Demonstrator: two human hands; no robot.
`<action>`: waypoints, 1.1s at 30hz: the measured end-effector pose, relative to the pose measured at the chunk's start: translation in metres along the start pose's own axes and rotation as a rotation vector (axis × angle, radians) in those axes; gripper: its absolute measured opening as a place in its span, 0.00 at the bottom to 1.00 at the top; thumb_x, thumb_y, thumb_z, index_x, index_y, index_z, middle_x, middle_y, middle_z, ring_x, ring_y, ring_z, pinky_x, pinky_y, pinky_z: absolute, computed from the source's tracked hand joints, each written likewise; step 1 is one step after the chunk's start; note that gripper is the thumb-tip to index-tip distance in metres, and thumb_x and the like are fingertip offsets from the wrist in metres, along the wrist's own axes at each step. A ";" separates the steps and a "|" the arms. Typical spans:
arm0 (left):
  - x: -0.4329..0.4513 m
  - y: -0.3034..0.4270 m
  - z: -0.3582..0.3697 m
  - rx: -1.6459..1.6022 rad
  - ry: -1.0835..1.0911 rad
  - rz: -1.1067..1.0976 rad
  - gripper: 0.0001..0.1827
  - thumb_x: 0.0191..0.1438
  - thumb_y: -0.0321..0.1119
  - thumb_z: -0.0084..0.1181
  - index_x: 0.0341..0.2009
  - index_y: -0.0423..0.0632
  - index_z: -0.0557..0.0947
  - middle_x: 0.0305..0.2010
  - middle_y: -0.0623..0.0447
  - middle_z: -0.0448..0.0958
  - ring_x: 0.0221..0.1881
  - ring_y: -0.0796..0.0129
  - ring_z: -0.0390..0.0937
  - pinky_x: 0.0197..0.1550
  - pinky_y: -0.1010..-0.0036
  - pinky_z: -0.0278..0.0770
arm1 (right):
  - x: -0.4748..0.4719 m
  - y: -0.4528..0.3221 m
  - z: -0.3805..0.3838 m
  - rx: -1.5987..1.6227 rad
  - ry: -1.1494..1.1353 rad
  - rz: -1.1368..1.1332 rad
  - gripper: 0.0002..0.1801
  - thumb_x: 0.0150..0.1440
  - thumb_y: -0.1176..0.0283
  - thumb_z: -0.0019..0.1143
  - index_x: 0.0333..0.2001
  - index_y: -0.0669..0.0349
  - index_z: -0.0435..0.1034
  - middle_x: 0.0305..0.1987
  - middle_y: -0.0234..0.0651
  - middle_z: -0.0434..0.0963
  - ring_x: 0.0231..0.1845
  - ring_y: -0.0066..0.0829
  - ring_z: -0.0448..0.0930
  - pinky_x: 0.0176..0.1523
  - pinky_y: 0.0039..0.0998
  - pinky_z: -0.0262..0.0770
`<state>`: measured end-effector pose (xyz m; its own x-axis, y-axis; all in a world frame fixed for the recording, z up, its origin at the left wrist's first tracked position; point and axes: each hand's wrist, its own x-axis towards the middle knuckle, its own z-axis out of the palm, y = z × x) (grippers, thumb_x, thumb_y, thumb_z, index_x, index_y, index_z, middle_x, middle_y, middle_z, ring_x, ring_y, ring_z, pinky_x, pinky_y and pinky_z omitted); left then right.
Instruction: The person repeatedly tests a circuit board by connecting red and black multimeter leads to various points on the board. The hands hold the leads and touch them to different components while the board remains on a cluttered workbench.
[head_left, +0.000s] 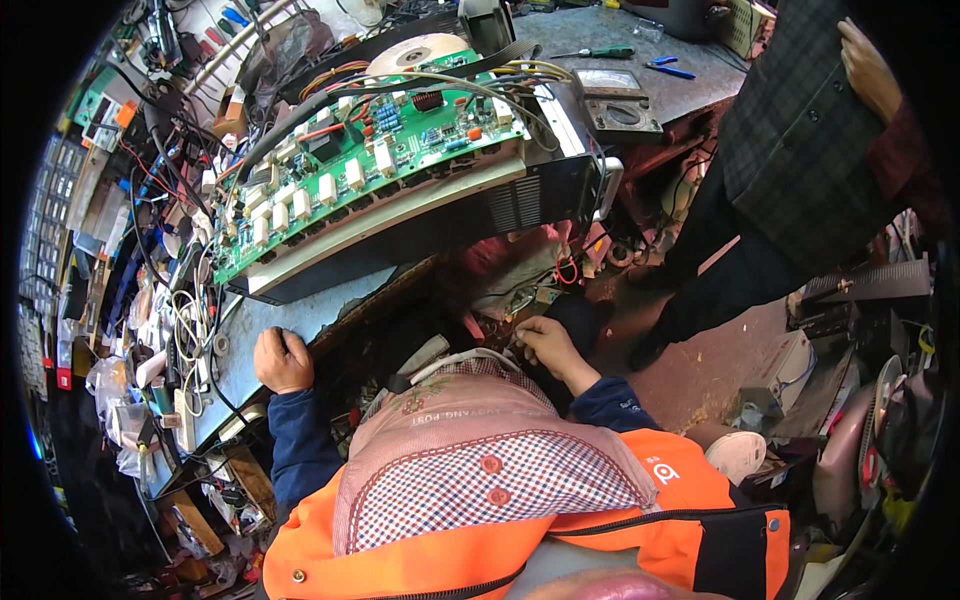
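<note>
My left hand (283, 361) rests curled on the blue workbench top (247, 330) near its edge, with no object visible in it. My right hand (553, 350) hangs beside my lap, its fingers bent near the apron (450, 442); whether it pinches anything is unclear. Beyond both hands, an open electronic chassis (465, 225) carries a green circuit board (409, 131) with white ceramic resistors, a copper coil and bundled wires across it. To its right lie an analog multimeter (621, 105), a green-handled screwdriver (609, 52) and blue-handled pliers (671, 69).
A person in a checked garment (795, 142) stands at the right. Tangled cables (191, 322), plastic bags and parts crowd the bench's left side. Boxes (780, 367) and a finned metal heatsink (870, 281) are at the lower right. Small drawers (60, 202) line the far left.
</note>
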<state>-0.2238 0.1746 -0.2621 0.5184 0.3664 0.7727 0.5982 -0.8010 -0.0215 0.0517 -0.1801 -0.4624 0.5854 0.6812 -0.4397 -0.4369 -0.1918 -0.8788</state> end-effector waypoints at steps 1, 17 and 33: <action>0.000 0.000 -0.001 0.006 -0.002 0.000 0.05 0.59 0.28 0.58 0.31 0.45 0.77 0.29 0.43 0.74 0.31 0.43 0.75 0.34 0.53 0.72 | 0.000 0.000 0.000 -0.003 0.002 0.003 0.11 0.67 0.73 0.59 0.50 0.68 0.78 0.33 0.35 0.82 0.24 0.23 0.78 0.25 0.26 0.72; -0.003 -0.002 0.001 0.038 -0.007 -0.011 0.05 0.59 0.29 0.58 0.31 0.45 0.76 0.29 0.43 0.74 0.31 0.43 0.75 0.34 0.53 0.71 | 0.001 0.000 0.000 -0.019 -0.002 -0.001 0.11 0.68 0.73 0.59 0.50 0.68 0.78 0.32 0.33 0.81 0.23 0.22 0.78 0.24 0.26 0.72; -0.002 -0.002 0.002 0.039 -0.002 0.002 0.06 0.59 0.30 0.57 0.31 0.46 0.75 0.29 0.43 0.74 0.32 0.43 0.75 0.35 0.53 0.71 | 0.003 -0.003 -0.001 0.001 -0.041 -0.008 0.12 0.69 0.73 0.55 0.52 0.69 0.76 0.37 0.36 0.83 0.25 0.23 0.78 0.26 0.25 0.72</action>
<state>-0.2252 0.1763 -0.2648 0.5207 0.3662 0.7712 0.6206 -0.7827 -0.0474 0.0552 -0.1784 -0.4611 0.5607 0.7110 -0.4243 -0.4330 -0.1850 -0.8822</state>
